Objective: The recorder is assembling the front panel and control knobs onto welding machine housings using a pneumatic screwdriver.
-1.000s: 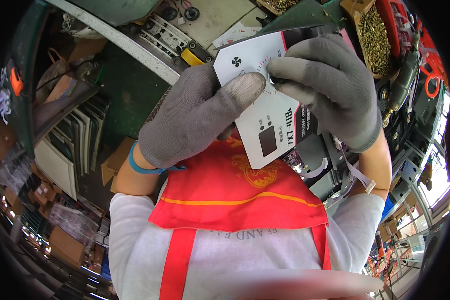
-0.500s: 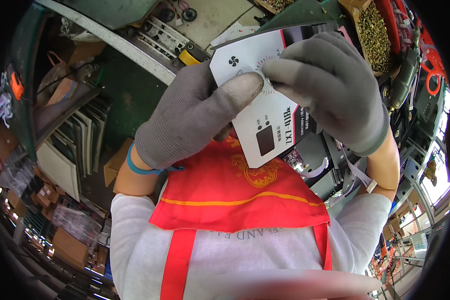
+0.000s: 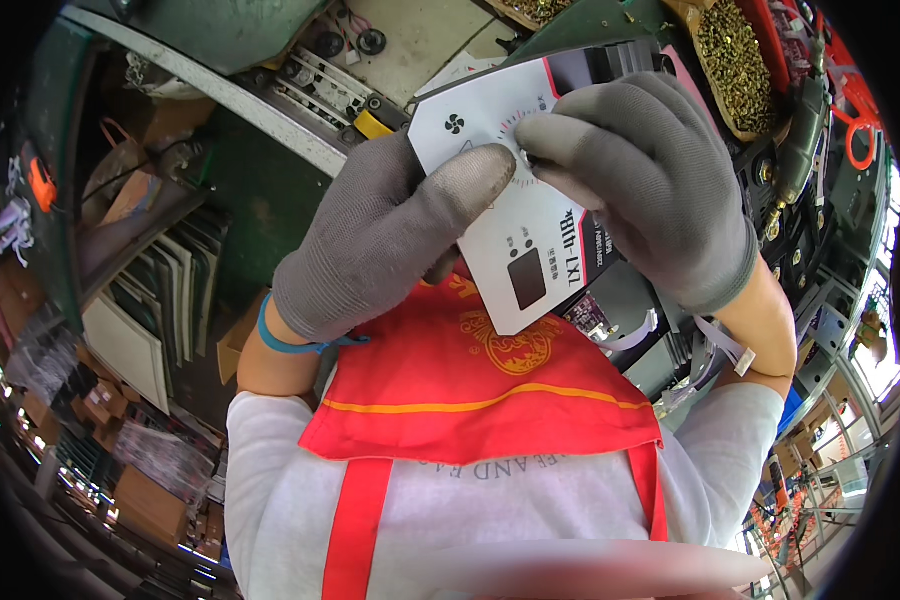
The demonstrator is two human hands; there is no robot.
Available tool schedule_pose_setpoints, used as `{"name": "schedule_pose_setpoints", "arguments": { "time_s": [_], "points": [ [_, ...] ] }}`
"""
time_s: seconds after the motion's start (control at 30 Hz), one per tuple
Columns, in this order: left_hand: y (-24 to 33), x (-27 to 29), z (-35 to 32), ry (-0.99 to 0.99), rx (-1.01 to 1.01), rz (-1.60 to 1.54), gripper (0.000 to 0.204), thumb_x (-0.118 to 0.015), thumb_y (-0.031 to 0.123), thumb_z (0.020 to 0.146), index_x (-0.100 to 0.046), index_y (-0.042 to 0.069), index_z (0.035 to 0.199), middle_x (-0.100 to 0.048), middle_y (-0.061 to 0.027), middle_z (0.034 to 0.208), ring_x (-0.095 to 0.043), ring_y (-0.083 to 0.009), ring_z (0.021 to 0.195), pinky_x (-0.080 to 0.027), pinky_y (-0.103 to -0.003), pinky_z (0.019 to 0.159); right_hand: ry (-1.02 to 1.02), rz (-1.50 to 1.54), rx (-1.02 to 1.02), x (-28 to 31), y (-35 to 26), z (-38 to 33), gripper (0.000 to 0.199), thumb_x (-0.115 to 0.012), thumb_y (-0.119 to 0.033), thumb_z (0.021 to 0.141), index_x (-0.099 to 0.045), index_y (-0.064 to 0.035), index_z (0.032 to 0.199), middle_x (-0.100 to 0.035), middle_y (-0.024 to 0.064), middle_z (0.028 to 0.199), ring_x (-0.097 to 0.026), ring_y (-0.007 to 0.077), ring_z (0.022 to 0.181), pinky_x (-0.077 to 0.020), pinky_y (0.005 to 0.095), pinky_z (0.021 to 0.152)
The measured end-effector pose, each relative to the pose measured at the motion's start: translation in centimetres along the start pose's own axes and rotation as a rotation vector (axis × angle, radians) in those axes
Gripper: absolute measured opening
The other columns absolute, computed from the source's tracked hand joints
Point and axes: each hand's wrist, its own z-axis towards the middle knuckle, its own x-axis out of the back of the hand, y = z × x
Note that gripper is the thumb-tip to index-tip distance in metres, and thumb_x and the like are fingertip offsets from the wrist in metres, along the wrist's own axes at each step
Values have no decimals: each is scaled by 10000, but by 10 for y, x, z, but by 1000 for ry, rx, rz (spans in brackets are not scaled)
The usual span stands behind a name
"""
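Both gloved hands clamp one white panel at chest height: left hand braces its edge, right hand pinches at the dial mark, fingertips meeting, above the red apron.

Flat white printed panel label with dark rectangular window, black and red strip along its right edge, sat tilted at frame centre; printing blurred.
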Motion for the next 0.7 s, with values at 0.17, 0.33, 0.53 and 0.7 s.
{"name": "schedule_pose_setpoints", "arguments": {
  "time_s": [0.17,0.33,0.53,0.7],
  "points": [
    [3,-4,-4,13,-8,-17,434,-544,395,920,-601,-21,1029,-594,-33,691,-519,-63,523,-407,-205,454,33,191,-266,4,-11,-4,283,-734,-75,719,-645,-30,983,-607,109,856,-589,254,744,-467,314,640],
    [1,-3,-4,-7,-11,-6,430,-544,393,921,-602,-19,1029,-595,-29,687,-523,-66,526,-410,-209,455,43,140,-214,-3,-10,-4,273,-726,-83,723,-645,-27,977,-593,109,834,-586,264,738,-466,329,651],
    [1,-1,-3,-17,-6,13,415,-552,384,922,-604,-9,1044,-596,-22,685,-519,-63,521,-407,-207,453,30,101,22,-3,9,-1,252,-684,-80,752,-651,-20,995,-585,105,835,-579,262,744,-460,345,674],
    [1,-1,-6,17,-12,-1,419,-555,382,920,-600,-10,1061,-596,-24,699,-513,-60,525,-400,-208,456,-48,174,127,6,17,2,261,-677,-58,741,-660,-16,998,-593,97,859,-581,246,757,-454,333,677]
  ]
}}
